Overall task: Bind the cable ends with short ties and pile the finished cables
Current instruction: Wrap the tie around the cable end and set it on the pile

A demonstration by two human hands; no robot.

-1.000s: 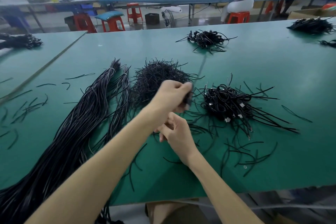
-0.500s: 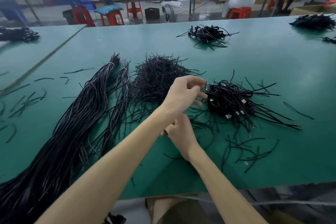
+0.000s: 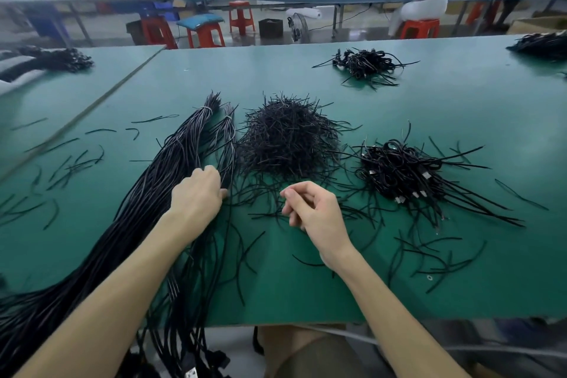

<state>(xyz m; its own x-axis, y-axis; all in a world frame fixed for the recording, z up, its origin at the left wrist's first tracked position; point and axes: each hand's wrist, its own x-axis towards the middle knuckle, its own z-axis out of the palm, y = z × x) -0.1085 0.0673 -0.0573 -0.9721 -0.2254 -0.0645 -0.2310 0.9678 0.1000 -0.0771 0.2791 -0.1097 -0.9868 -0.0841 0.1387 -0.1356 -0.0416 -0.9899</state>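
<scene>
Green-topped counter [image 3: 460,120]. Left hand [image 3: 196,193] down on the bundle of long black cables [image 3: 147,193] at the counter's left side, fingers curled into the strands, gripping a few. Right hand [image 3: 310,209] just above scattered ties, fingers loosely curled; cannot tell whether it pinches one. Mound of short black ties [image 3: 288,138] just beyond both hands. Pile of tied, looped black cables [image 3: 399,169] right of the mound.

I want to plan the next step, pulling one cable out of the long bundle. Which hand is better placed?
Left. The left hand lies on the bundle of long cables, fingers curled into its strands; the right hand hovers over loose short ties, apart from the bundle.
</scene>
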